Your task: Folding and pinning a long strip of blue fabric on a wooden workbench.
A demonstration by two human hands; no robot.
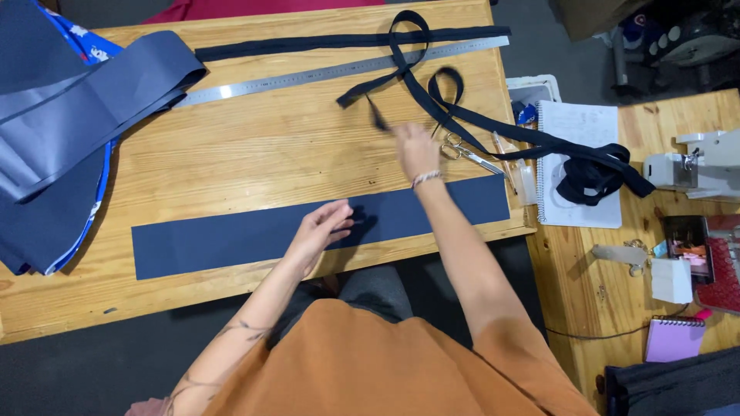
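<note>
A long navy fabric strip (231,239) lies flat along the near edge of the wooden table (254,154). My left hand (322,229) rests on its middle, fingers spread. My right hand (415,146) is raised over the table beyond the strip and pinches the end of a small dark piece of tape (379,117), blurred by motion. A long black binding tape (432,85) loops across the far right of the table. Scissors (466,152) lie just right of my right hand.
A steel ruler (324,74) runs across the far side. Folded grey-blue fabric (69,108) covers the table's left end. At right are a spiral notebook (578,123), a white sewing machine (694,166), a phone (687,246) and a pink notepad (674,339).
</note>
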